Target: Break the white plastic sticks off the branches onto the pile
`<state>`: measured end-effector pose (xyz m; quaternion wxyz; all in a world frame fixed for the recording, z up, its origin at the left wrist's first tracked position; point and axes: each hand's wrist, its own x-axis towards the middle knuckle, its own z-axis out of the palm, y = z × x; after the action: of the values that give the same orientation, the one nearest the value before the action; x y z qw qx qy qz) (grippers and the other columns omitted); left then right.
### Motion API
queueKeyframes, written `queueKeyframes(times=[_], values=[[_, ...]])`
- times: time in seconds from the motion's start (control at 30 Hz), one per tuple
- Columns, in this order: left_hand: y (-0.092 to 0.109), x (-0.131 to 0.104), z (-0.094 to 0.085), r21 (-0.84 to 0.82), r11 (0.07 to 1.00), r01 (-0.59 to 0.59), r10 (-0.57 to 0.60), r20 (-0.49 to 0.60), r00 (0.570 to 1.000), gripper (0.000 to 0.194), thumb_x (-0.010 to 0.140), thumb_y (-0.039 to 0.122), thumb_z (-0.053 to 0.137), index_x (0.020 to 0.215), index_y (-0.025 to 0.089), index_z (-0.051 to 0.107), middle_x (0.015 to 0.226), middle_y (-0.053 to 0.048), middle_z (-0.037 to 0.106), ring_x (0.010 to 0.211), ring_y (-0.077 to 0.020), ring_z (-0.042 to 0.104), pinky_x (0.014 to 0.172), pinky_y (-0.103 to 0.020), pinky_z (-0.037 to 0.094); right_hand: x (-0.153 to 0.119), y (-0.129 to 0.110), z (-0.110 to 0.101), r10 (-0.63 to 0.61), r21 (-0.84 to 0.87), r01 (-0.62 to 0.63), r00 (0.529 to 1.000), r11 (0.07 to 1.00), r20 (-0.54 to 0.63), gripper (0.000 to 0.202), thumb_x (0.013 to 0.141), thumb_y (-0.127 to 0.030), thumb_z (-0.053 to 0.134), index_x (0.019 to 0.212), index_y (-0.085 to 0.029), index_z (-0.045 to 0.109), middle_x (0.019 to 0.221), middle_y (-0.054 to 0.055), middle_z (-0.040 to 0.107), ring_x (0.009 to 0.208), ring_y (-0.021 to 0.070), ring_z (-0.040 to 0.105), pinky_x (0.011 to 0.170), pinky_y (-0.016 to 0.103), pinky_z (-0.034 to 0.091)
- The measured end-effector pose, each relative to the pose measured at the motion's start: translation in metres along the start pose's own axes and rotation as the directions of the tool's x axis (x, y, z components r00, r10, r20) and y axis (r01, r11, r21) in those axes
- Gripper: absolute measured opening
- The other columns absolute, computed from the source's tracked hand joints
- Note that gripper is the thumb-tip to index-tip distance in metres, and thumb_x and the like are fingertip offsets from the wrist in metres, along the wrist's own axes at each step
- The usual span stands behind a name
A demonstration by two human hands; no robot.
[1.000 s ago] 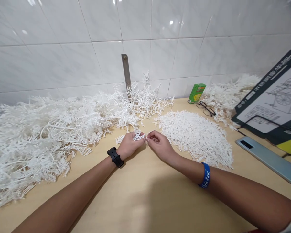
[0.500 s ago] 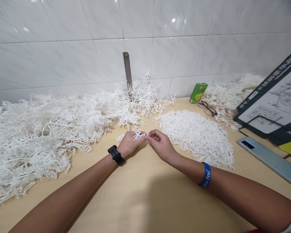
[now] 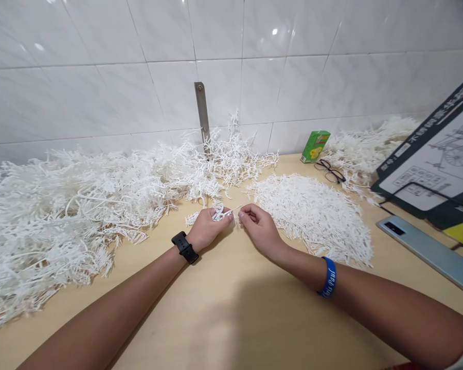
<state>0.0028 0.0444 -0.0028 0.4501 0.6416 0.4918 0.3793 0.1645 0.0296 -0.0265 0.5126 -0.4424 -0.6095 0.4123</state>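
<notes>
My left hand [image 3: 207,228], with a black watch on its wrist, is closed on a white branched plastic sprig [image 3: 218,213]. Thin white tips of the sprig stick out past the thumb toward the right. Just to the right, my right hand [image 3: 257,226] makes a pinch with thumb and forefinger, a small gap away from the left fingertips. Whatever those fingertips hold is too small to make out. A flat heap of short white plastic pieces [image 3: 312,218] lies right behind my right hand. Left of my hands spreads a big tangled pile of white branched plastic [image 3: 81,205].
A metal strip [image 3: 202,113] stands upright against the tiled wall. At the back right are a green box [image 3: 315,146], eyeglasses [image 3: 330,171] and more white plastic [image 3: 366,144]. A phone [image 3: 428,252] lies before a dark printed carton [image 3: 435,159]. All rest on a wooden table [image 3: 216,318].
My right hand has moved slightly to the right, opening a small gap from the left fingertips. My left hand keeps its hold on the sprig.
</notes>
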Motion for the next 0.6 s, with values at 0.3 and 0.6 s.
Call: queueKeyframes(times=[0.3,0.6], values=[[-0.0048,0.0011,0.0017,0.058,0.998,-0.040,0.043,-0.054,0.998,0.029,0.075,0.042,0.060,0.078,0.013,0.061,0.061,0.003,0.055,0.060,-0.0115,0.048,0.061,-0.022,0.038,-0.0034,-0.0033,0.0015,0.001,-0.023,0.001,0.997,1.000,0.080,0.023,0.086,-0.039,0.052,0.085,-0.019,0.064,0.070,0.001,0.058,0.065,0.0140,0.051,0.062,0.027,0.041],[-0.0055,0.0013,0.0020,0.107,0.990,-0.094,0.098,-0.038,0.994,0.028,0.076,0.042,0.058,0.076,0.014,0.062,0.070,0.000,0.062,0.070,-0.0150,0.054,0.066,-0.023,0.042,0.0012,0.0000,0.0013,0.122,-0.024,-0.121,0.990,0.992,0.075,0.026,0.084,-0.037,0.052,0.072,-0.018,0.064,0.062,0.000,0.058,0.055,0.0115,0.048,0.052,0.025,0.036]])
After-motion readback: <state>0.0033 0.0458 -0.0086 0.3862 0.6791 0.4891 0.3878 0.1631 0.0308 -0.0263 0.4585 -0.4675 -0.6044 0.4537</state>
